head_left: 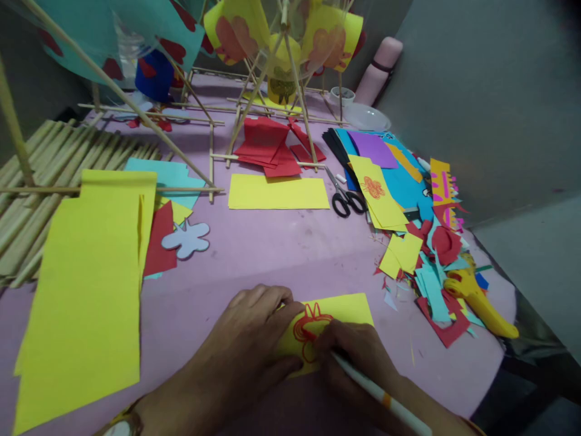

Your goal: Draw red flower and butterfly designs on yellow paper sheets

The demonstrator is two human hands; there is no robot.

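My left hand lies on a small yellow paper sheet near the table's front edge, fingers curled and pressing the sheet down. On the sheet is a red drawn outline, partly covered by my hands. My right hand is closed round a white pen, whose tip meets the paper at the red outline.
The pink table carries large yellow sheets, a white flower cutout, black scissors, stacked coloured papers, scraps and a yellow glue gun. Bamboo sticks and a stick-frame lantern stand behind.
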